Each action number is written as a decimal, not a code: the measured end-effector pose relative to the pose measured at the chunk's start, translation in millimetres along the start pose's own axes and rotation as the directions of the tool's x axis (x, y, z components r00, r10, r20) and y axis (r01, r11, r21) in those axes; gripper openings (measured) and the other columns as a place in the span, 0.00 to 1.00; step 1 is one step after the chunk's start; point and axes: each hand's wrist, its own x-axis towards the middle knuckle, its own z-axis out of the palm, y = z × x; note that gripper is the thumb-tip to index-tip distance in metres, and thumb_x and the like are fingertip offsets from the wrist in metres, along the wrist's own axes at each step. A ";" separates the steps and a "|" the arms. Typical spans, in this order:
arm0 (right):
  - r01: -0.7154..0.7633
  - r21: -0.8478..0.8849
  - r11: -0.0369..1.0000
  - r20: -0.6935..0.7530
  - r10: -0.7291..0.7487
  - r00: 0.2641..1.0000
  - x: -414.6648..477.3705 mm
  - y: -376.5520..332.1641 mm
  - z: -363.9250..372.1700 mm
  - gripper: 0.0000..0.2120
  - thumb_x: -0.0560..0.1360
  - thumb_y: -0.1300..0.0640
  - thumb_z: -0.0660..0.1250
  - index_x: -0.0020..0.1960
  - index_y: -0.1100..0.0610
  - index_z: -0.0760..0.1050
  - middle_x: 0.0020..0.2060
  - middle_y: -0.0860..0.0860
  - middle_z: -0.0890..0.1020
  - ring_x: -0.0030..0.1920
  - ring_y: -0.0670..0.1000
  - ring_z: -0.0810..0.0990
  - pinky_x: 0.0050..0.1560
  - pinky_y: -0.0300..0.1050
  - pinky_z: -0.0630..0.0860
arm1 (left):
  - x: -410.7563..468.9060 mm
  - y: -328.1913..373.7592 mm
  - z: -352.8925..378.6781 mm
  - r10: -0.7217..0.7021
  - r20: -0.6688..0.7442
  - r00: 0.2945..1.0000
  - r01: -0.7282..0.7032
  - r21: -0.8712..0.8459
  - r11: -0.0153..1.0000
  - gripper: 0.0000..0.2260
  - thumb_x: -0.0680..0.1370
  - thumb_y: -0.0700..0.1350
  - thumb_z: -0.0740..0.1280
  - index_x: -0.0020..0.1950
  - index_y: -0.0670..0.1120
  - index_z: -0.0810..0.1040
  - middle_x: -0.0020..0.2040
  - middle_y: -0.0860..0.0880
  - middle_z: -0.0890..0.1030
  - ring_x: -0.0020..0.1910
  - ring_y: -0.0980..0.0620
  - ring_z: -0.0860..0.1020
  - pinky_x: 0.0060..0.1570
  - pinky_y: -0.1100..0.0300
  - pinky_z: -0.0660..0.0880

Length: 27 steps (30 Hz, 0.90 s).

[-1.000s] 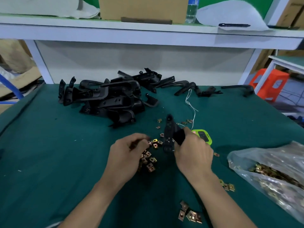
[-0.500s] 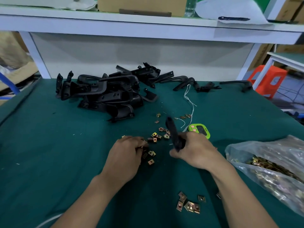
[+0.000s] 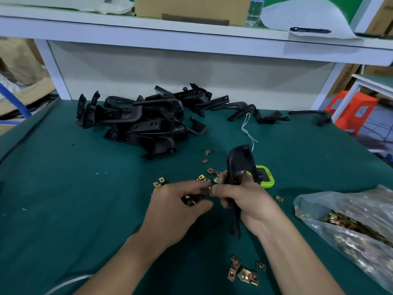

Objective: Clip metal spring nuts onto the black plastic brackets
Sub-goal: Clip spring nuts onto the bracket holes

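Green felt covers the counter (image 3: 63,188), and over its middle both hands meet. The right hand (image 3: 253,201) has its grip closed round a black plastic bracket (image 3: 241,165), fingers curled about the narrow stem. The bracket's broad curved end stands up above the knuckles, and its thin lower end pokes out below the palm toward the person. The left hand (image 3: 176,211) sits just beside it with fingers bent, its grip narrowed to a pinch on a brass-coloured spring nut (image 3: 210,190). The nut is held at the fingertips, touching the right thumb and close against the bracket's stem. Something dark with a brassy glint shows under the left fingers; what it is cannot be told.

Loose nuts (image 3: 211,172) lie scattered on the felt just beyond the hands, with a pair more to their left. A small cluster of nuts (image 3: 244,274) lies near the person, between the forearms. To the right a clear plastic bag (image 3: 340,201) slumps on the counter, with many more nuts inside. A lime-green gadget (image 3: 268,182) lies behind the held bracket, partly hidden by it, and a white string (image 3: 246,128) runs from there toward the back. A heap of brackets (image 3: 138,122) sits at the far left-centre of the counter, and a few single brackets (image 3: 308,113) lie along the back edge to the right. Above, a white shelf (image 3: 191,37) carries a cardboard box (image 3: 191,5). An orange stool (image 3: 353,109) stands off the counter's far right corner
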 end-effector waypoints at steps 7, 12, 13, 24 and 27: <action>0.058 -0.189 0.980 -0.063 -0.071 0.996 0.8 2.2 0.2 0.14 0.72 0.64 0.75 0.32 0.52 0.77 0.29 0.51 0.78 0.25 0.52 0.72 0.29 0.41 0.70 | 3.4 0.0 -3.9 -0.084 -0.056 0.995 0.077 -0.119 0.990 0.13 0.74 0.38 0.76 0.46 0.59 0.86 0.41 0.62 0.86 0.42 0.63 0.83 0.41 0.75 0.74; 0.089 -0.820 0.565 -0.207 -0.439 0.874 1.5 2.0 -11.7 0.05 0.69 0.59 0.72 0.41 0.51 0.77 0.27 0.45 0.74 0.33 0.55 0.73 0.33 0.50 0.73 | 8.5 -2.2 -6.2 -0.212 -0.038 0.976 0.193 -0.283 0.939 0.12 0.74 0.38 0.75 0.42 0.57 0.87 0.41 0.54 0.87 0.41 0.58 0.83 0.45 0.65 0.77; 0.049 -0.904 0.425 -0.180 -0.482 0.857 -1.6 1.4 -10.4 0.06 0.69 0.57 0.73 0.43 0.49 0.77 0.27 0.44 0.71 0.34 0.56 0.72 0.32 0.49 0.71 | 9.1 -2.2 -7.3 -0.240 -0.015 0.971 0.220 -0.346 0.912 0.11 0.74 0.38 0.75 0.43 0.56 0.88 0.42 0.53 0.87 0.41 0.58 0.82 0.46 0.63 0.77; -0.001 -0.979 0.206 -0.093 -0.437 0.895 0.2 15.4 -3.8 0.10 0.68 0.60 0.68 0.44 0.48 0.72 0.28 0.46 0.74 0.33 0.57 0.71 0.33 0.46 0.62 | 10.0 -2.8 -8.9 -0.283 0.144 0.948 0.311 -0.594 0.742 0.08 0.73 0.37 0.76 0.47 0.49 0.89 0.37 0.50 0.84 0.36 0.58 0.79 0.42 0.68 0.76; 0.003 -0.974 0.225 -0.099 -0.441 0.892 0.9 16.4 -4.4 0.12 0.68 0.60 0.68 0.41 0.46 0.69 0.28 0.45 0.73 0.33 0.57 0.71 0.32 0.46 0.62 | 10.5 -3.8 -9.5 -0.302 0.114 0.947 0.308 -0.596 0.742 0.07 0.73 0.38 0.76 0.47 0.49 0.89 0.37 0.49 0.83 0.35 0.56 0.78 0.41 0.67 0.76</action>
